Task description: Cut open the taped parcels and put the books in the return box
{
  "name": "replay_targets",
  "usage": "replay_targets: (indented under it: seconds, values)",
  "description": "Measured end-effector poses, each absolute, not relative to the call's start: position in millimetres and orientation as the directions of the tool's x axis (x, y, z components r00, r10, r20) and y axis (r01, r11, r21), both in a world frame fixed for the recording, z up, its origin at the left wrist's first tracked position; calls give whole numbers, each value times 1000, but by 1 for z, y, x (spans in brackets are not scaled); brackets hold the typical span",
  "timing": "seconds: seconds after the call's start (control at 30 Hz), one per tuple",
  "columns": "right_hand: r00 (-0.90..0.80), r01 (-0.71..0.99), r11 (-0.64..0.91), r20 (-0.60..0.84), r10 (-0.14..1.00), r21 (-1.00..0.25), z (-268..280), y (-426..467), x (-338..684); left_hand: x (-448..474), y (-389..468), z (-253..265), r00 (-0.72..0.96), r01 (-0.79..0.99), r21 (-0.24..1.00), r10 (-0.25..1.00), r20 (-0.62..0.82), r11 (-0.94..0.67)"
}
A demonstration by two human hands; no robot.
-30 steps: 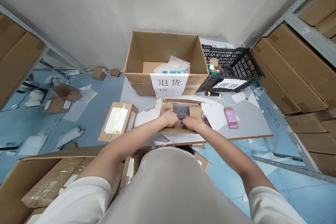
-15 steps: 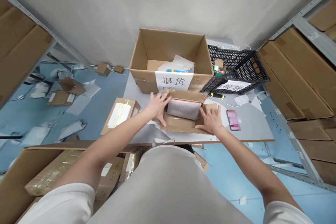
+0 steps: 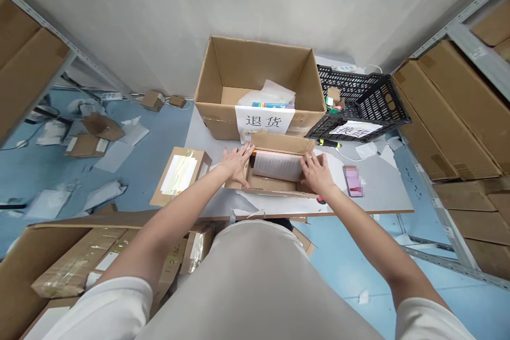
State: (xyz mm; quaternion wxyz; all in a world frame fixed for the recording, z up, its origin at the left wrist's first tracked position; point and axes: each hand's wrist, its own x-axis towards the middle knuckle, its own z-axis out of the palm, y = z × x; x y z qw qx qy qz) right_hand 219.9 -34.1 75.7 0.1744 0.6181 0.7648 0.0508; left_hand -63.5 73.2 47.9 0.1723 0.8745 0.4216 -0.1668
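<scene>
In the head view, a small open cardboard box (image 3: 285, 189) sits on the table in front of me, its back flap standing up. Inside lies a flat packet (image 3: 279, 164) with a pale face of fine print and an orange edge at its left corner. My left hand (image 3: 236, 164) is spread over the left end of the small box, thumb low and fingertips at the back corner. At the opposite end is my right hand (image 3: 317, 172), open, its slightly bent fingers touching the box and reaching to the packet's right end.
Behind stands a large open carton (image 3: 221, 122) with a paper sign. A black plastic crate (image 3: 382, 90) is right of it. A taped parcel (image 3: 181, 175) lies left; a phone (image 3: 353, 180) and a yellow-black cutter (image 3: 329, 143) lie right. Shelves flank the table (image 3: 388, 186).
The small box's back flap stands higher and its front edge has shifted slightly away from me. My right fingers have moved inward and bent more. The packet's orange edge now shows.
</scene>
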Motion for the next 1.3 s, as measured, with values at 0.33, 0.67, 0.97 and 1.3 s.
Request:
replay_targets:
  seconds: [0.33, 0.67, 0.97, 1.3]
  values:
    - [-152, 946, 259, -437, 887, 197, 65, 28, 186, -64, 70, 43, 577, 813, 223, 698, -424, -537]
    - [-199, 933, 323, -517, 833, 161, 93, 25, 182, -64, 59, 71, 515, 853, 303, 780, -356, -425]
    - [-471, 829, 516, -227, 852, 217, 235, -2, 175, -17, -10, 191, 411, 835, 299, 886, 216, -461]
    - [-112, 716, 512, 646, 755, -474, 264, -30, 239, -24, 7, 186, 186, 381, 887, 961, 204, -262]
